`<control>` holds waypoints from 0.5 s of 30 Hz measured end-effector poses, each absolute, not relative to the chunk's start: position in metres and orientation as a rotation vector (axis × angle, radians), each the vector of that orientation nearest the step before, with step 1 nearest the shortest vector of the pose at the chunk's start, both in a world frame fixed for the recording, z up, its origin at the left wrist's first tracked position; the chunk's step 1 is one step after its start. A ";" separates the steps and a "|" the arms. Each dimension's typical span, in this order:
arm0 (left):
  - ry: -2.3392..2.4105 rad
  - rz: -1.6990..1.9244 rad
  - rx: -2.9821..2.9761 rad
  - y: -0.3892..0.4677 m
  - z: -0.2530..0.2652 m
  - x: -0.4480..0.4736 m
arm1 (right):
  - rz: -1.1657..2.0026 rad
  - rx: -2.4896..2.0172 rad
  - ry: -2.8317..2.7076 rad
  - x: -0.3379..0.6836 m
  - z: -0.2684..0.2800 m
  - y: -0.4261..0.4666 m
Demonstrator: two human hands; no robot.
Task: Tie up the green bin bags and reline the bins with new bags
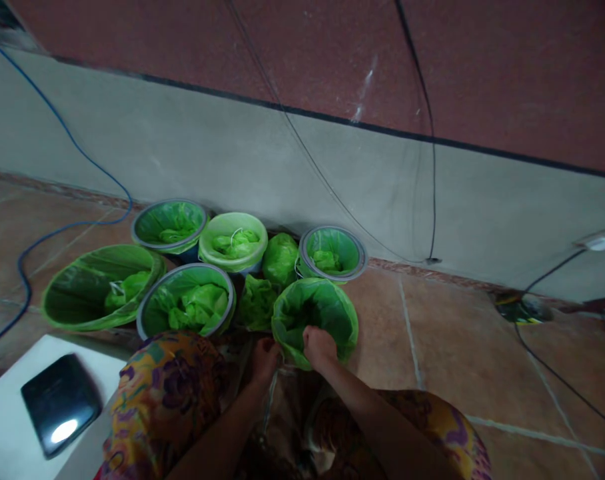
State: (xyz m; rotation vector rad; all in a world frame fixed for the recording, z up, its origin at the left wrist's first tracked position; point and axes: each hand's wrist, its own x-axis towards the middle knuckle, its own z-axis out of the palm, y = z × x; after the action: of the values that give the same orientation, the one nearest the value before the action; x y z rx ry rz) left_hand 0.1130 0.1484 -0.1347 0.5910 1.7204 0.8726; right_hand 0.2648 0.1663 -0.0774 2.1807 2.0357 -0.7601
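Okay, so I'm crouched over a bucket [351, 312] with a green liner [291, 312] in it, and it's sitting on the tiled floor [462, 360] right between my knees, a bit to the right. My right hand [320, 347] is curled tight on the liner at the near side of the rim. My left hand [265, 359] is curled too, just beside the left edge of the same bucket, but it's pretty dark there and I can't tell if it's gripping anything.

Just behind mine there's a grey-rimmed bucket [364, 259], also lined in green. To its left are two bunched-up green bags [281, 259], one in front of the other, then four more lined buckets [141, 312] clustered together, with crumpled green stuff inside each.

Off to my left a shiny black device [60, 400] lies on a white surface [2, 427], and a blue cable [65, 127] snakes down past the wall [182, 133] onto the floor.
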 end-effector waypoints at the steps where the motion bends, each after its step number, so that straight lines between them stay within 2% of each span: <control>1: 1.776 0.884 0.635 0.149 -0.133 0.111 | -0.761 2.183 2.138 0.261 -0.075 0.169; 6: 1.899 0.917 0.758 0.157 -0.130 0.105 | -0.917 2.102 2.357 0.237 -0.072 0.173; 15: 1.904 0.758 0.939 0.173 -0.131 0.111 | -0.980 2.176 2.101 0.246 -0.104 0.175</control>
State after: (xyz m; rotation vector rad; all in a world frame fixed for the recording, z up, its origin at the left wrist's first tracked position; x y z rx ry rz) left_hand 0.1112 0.1733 -0.1309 0.9390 1.9037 0.7581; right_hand 0.2459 0.1752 -0.1042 2.1762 2.1007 -0.9797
